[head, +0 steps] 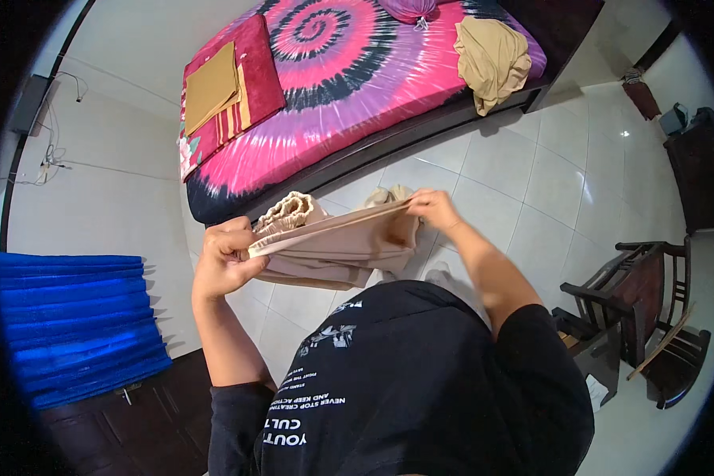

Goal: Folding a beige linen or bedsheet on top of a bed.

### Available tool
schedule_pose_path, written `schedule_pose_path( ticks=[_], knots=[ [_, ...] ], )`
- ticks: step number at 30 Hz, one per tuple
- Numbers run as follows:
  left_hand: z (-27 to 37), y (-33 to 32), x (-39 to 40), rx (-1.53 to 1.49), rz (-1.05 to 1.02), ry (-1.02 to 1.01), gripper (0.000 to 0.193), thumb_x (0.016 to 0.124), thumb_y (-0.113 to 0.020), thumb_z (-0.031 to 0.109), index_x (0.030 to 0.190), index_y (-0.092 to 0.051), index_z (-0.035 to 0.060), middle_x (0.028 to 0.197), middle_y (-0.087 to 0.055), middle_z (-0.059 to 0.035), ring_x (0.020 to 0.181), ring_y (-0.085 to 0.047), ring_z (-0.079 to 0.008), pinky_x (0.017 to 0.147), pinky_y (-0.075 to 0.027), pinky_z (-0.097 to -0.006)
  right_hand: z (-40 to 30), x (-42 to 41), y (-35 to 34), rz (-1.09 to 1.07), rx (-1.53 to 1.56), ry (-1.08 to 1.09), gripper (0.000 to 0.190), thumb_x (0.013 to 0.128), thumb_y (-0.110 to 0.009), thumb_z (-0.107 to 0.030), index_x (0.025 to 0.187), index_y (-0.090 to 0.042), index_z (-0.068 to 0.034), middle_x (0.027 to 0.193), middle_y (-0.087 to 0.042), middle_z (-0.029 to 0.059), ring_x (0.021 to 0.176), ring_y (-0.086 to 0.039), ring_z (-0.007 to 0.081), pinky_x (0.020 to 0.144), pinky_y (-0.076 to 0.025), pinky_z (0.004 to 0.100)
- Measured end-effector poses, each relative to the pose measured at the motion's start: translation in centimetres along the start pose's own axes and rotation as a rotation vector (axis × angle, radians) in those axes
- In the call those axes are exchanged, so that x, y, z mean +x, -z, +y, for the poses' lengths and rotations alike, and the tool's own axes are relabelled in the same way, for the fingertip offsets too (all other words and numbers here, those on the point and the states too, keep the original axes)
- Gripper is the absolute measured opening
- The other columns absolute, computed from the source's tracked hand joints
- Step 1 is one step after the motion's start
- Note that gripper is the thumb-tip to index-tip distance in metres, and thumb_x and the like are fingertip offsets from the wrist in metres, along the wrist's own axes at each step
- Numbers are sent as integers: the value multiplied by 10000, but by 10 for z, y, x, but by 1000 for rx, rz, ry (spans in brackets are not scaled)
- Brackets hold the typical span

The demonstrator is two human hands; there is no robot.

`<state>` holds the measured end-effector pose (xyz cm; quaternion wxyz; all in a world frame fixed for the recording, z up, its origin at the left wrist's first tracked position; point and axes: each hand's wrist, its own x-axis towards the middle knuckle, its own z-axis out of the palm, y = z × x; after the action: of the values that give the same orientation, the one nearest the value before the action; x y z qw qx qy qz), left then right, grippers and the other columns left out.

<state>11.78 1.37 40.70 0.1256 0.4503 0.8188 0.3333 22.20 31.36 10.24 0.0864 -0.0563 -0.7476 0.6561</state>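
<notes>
Between my two hands a pair of beige cloth trousers (339, 250) is stretched out in front of my black T-shirt. My left hand (226, 256) grips the fabric near the gathered elastic waistband. With bent fingers, my right hand (433, 208) pinches the upper edge at the other end. Below that edge the cloth hangs in loose folds over the tiled floor. A shaded brownish patch shows on the fabric near my right hand; I cannot tell whether it is a stain or a shadow.
Beyond the trousers stands a bed with a tie-dye spiral sheet (363, 77). On it lie a folded red blanket (268, 71), a folded mustard cloth (211, 86), a crumpled beige garment (492, 56) and a purple bundle (409, 8). A dark wooden chair (636, 297) stands at right, a blue curtain (83, 327) hangs left.
</notes>
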Motion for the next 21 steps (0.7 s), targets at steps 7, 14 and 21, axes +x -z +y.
schedule_pose_path(
  ticks=[7, 14, 21],
  knots=[
    [-12, 32, -12, 77, 216, 5, 245, 586, -724, 22, 534, -487, -14, 520, -353, -22, 490, -360, -122, 450, -247, -276, -180, 22, 115, 40, -543, 388, 68, 702, -663, -35, 769, -670, -41, 843, -630, 57, 874, -553, 152, 752, -443, 279],
    [-75, 4, -30, -260, 252, 242, 239, 674, -707, 107, 569, -498, 56, 583, -417, 60, 524, -364, -48, 480, -277, -223, -142, -30, 69, 100, -156, -153, 107, 744, -621, -1, 846, -647, -24, 827, -639, 49, 747, -556, 96, 668, -443, 236],
    [-104, -33, -40, -519, 326, 455, 192, 715, -707, 84, 623, -539, 73, 590, -466, 85, 539, -381, -14, 489, -283, -189, -132, -27, 68, 216, -66, -2, 125, 758, -608, 12, 875, -651, -5, 746, -630, 24, 650, -554, 66, 598, -451, 211]
  ],
)
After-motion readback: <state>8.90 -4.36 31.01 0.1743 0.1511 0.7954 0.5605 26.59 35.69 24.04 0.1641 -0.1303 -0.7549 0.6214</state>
